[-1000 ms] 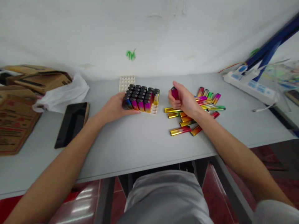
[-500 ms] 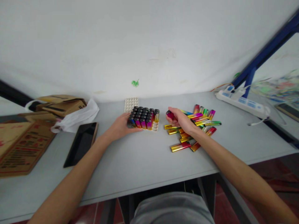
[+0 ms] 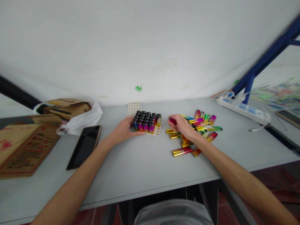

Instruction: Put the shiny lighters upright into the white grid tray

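Observation:
My left hand [image 3: 123,130] is closed around the left side of a block of lighters, thumb along the front and fingers behind. Those lighters [image 3: 145,121] stand upright in tight rows, black ends up, with shiny coloured bodies. They sit in a white tray [image 3: 156,130] whose right side shows bare slots. Over on the right, my right hand [image 3: 184,125] grips one red-pink lighter [image 3: 172,120], its dark end pointing left. Beneath and beside that hand lies a loose pile of metallic lighters [image 3: 182,151] in gold, red, purple and green.
Behind the block lies another white holed tray [image 3: 133,108]. To the left are a tablet-like black device [image 3: 84,145], a white plastic bag [image 3: 84,120] and cardboard boxes [image 3: 30,150]. A power strip [image 3: 243,109] with plugs sits at the right, near a blue frame [image 3: 264,65].
The camera view has shifted slightly. My right hand keeps hold of the red-pink lighter and has turned a little; my left hand stays on the block.

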### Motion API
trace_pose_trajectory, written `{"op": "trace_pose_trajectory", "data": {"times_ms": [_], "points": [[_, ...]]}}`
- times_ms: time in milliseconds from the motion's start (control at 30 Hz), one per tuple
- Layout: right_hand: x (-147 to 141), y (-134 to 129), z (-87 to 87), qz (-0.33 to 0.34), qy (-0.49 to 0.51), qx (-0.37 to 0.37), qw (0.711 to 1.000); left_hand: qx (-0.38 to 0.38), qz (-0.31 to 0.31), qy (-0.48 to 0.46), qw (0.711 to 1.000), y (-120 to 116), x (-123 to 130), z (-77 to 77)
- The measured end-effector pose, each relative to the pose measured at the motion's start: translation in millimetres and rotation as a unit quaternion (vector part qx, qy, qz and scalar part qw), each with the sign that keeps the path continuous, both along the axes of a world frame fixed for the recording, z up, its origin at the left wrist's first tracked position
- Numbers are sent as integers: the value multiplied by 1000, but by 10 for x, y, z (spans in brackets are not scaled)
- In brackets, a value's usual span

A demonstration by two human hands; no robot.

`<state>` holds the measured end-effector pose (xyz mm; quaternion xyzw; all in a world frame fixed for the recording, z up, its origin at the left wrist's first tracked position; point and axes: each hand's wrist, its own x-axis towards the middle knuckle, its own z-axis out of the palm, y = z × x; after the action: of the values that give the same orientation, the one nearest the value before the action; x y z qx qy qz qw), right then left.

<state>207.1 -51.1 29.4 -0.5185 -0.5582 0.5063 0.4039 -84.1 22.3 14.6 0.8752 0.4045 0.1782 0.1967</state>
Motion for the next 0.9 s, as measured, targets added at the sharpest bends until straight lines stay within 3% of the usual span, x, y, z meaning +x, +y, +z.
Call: {"op": "trace_pose_trajectory", "data": {"times_ms": [467,700,900], "points": [[-18,13,70,2,35,-45,998,8,-2,-12,1000,27,-24,-41],[2,1,30,-4,9,-2,1000,4,-3,-11,1000,19,-19,-22],[3,45,-16,-39,30,-12,999,4,-3,-20,1000,7,-11,-4]]}}
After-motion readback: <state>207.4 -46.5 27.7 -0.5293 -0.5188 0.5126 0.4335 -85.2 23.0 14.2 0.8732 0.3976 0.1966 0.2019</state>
